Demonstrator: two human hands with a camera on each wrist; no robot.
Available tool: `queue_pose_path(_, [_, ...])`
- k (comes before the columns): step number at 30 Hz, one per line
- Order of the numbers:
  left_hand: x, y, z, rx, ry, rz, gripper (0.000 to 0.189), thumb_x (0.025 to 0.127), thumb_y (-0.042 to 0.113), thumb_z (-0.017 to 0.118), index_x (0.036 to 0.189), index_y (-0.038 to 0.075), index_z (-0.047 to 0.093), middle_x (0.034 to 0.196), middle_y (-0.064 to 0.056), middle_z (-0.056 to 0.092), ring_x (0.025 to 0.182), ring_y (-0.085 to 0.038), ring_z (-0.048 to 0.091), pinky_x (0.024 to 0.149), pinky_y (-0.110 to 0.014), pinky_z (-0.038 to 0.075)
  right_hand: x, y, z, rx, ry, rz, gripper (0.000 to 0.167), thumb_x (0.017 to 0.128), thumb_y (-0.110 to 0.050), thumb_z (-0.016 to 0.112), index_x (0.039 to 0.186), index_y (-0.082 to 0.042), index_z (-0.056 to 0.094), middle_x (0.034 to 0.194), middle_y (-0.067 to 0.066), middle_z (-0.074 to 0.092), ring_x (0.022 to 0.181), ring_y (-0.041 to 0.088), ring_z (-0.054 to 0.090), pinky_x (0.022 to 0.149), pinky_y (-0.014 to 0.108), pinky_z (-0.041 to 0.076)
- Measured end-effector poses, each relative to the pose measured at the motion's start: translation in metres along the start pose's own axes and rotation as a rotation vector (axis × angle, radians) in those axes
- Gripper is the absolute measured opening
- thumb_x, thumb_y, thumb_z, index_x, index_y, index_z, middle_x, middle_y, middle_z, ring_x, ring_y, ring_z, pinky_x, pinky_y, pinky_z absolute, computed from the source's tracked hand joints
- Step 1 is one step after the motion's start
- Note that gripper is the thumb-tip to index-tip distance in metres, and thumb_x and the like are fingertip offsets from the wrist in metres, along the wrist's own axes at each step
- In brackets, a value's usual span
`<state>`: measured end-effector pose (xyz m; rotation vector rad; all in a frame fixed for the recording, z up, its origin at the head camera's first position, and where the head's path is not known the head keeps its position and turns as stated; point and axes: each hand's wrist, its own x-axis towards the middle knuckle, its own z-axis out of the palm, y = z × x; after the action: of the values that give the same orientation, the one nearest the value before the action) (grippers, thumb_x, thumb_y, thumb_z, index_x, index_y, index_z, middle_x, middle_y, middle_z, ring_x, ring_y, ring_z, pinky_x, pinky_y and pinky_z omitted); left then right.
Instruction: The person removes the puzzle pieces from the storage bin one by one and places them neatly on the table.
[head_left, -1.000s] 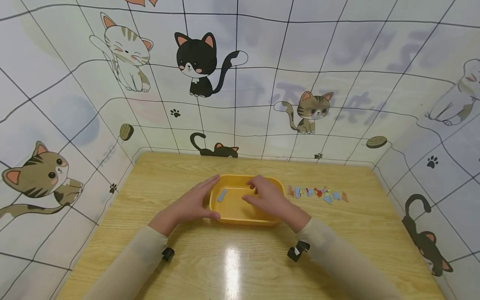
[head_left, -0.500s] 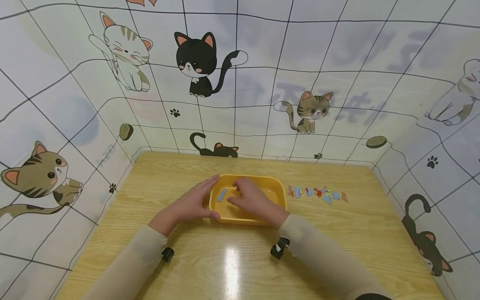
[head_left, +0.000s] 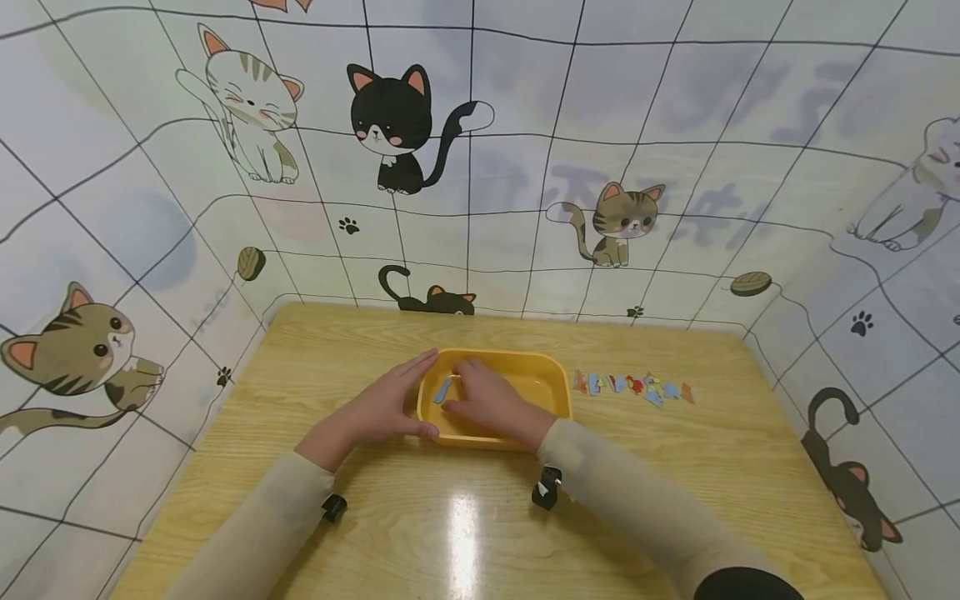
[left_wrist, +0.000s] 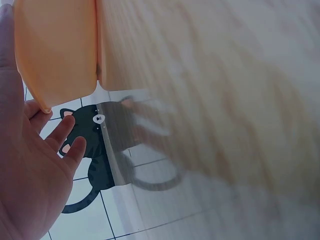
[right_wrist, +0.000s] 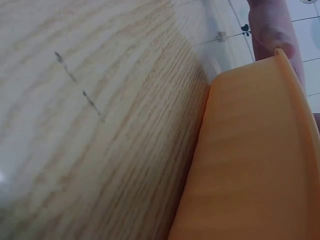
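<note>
A yellow plastic tray sits on the wooden table. Inside its left end lies a small flat blue piece. My left hand spans the tray's left end from outside, thumb at the front corner and fingers reaching to the back corner. In the left wrist view, that hand's fingers are extended and spread beside the tray wall. Over the tray floor is my right hand, its thumb and fingers apart just right of the blue piece. The right wrist view has the tray's outer wall but hides the right fingers.
Right of the tray, a row of small flat colourful pieces in blue, red, yellow and orange lies on the table. Walls printed with cartoon cats enclose the table at the back and both sides.
My right hand has moved left across the inside of the tray, toward the blue piece. The left hand, the tray and the loose pieces have stayed in place.
</note>
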<state>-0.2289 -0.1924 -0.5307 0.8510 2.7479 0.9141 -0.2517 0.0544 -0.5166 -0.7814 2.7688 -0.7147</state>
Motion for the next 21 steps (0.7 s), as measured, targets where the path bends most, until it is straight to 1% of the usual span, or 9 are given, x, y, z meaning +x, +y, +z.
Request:
queue_pose_path(2, [-0.001, 0.000, -0.001, 0.003, 0.001, 0.004, 0.136, 0.077, 0.072, 0.090, 0.179, 0.016, 0.020, 0.185, 0.006, 0.014, 0.168, -0.030, 0.022, 0.134, -0.055, 0.024, 0.003, -0.002, 0.000, -0.003, -0.004, 0.006, 0.064, 0.099, -0.038, 0.083, 0.144, 0.002, 0.062, 0.130, 0.013, 0.066, 0.104, 0.024, 0.064, 0.099, 0.042, 0.060])
queue_pose_path(4, [-0.001, 0.000, -0.002, 0.003, 0.000, 0.010, 0.136, 0.077, 0.072, 0.090, 0.179, 0.016, 0.020, 0.185, 0.006, 0.014, 0.168, -0.031, 0.022, 0.134, -0.055, 0.024, 0.006, -0.003, 0.000, -0.001, -0.007, 0.012, 0.064, 0.098, -0.038, 0.083, 0.143, 0.002, 0.062, 0.126, 0.011, 0.067, 0.102, 0.023, 0.064, 0.097, 0.041, 0.059])
queue_pose_path(7, [-0.001, 0.000, -0.003, -0.009, 0.002, 0.020, 0.135, 0.078, 0.071, 0.090, 0.179, 0.014, 0.021, 0.185, 0.004, 0.015, 0.168, -0.031, 0.022, 0.134, -0.055, 0.024, 0.009, -0.003, 0.001, -0.019, -0.012, 0.005, 0.061, 0.098, -0.038, 0.084, 0.140, 0.001, 0.065, 0.115, 0.007, 0.067, 0.096, 0.021, 0.062, 0.089, 0.038, 0.058])
queue_pose_path(10, [-0.001, -0.001, -0.002, -0.015, 0.007, 0.023, 0.135, 0.078, 0.070, 0.091, 0.179, 0.015, 0.021, 0.185, 0.004, 0.015, 0.168, -0.030, 0.021, 0.134, -0.055, 0.023, 0.012, -0.001, 0.003, -0.034, -0.014, -0.024, 0.054, 0.096, -0.038, 0.086, 0.132, -0.002, 0.068, 0.103, 0.002, 0.065, 0.089, 0.018, 0.060, 0.081, 0.034, 0.055])
queue_pose_path(14, [-0.001, -0.002, -0.001, -0.017, 0.009, 0.033, 0.134, 0.079, 0.069, 0.091, 0.178, 0.014, 0.021, 0.185, 0.002, 0.016, 0.168, -0.031, 0.021, 0.134, -0.056, 0.023, 0.015, 0.002, 0.004, -0.043, -0.027, -0.060, 0.047, 0.096, -0.037, 0.087, 0.124, -0.004, 0.070, 0.091, -0.001, 0.061, 0.081, 0.017, 0.058, 0.072, 0.032, 0.052])
queue_pose_path(16, [-0.001, -0.002, -0.001, -0.017, 0.007, 0.033, 0.134, 0.079, 0.069, 0.091, 0.179, 0.014, 0.020, 0.185, 0.002, 0.015, 0.168, -0.031, 0.021, 0.134, -0.056, 0.023, 0.016, 0.003, 0.004, -0.047, -0.035, -0.069, 0.047, 0.097, -0.038, 0.087, 0.124, -0.004, 0.070, 0.088, -0.001, 0.061, 0.079, 0.017, 0.058, 0.070, 0.032, 0.051])
queue_pose_path(21, [-0.002, -0.002, 0.000, -0.014, 0.010, 0.022, 0.135, 0.078, 0.071, 0.091, 0.179, 0.016, 0.019, 0.185, 0.003, 0.015, 0.169, -0.030, 0.020, 0.134, -0.056, 0.024, 0.020, 0.005, 0.006, -0.069, -0.052, -0.074, 0.050, 0.098, -0.042, 0.086, 0.127, -0.005, 0.070, 0.088, -0.002, 0.062, 0.078, 0.015, 0.058, 0.069, 0.031, 0.051])
